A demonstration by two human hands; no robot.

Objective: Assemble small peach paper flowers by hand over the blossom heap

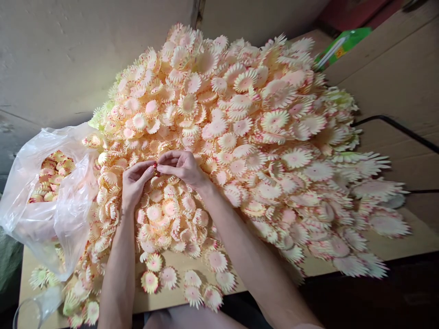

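Note:
My left hand [136,182] and my right hand [184,168] meet fingertip to fingertip over the near left part of the pile. Pinched between them is a small red piece [155,165], mostly covered by the fingers, so its exact kind is unclear. Around and beneath both hands spreads a large heap of artificial flower petal discs [240,126], cream with pink centres and fringed, red-tipped edges. A few loose petal discs [150,282] lie near the table's front edge, between my forearms.
A translucent plastic bag [73,219] stands open on the left, holding several curled-up flower pieces [56,173]. At the lower left lies a clear plastic cup [30,313]. A green packet [343,48] and a black cable [401,124] are on the right. Walls rise behind the wooden table [178,261].

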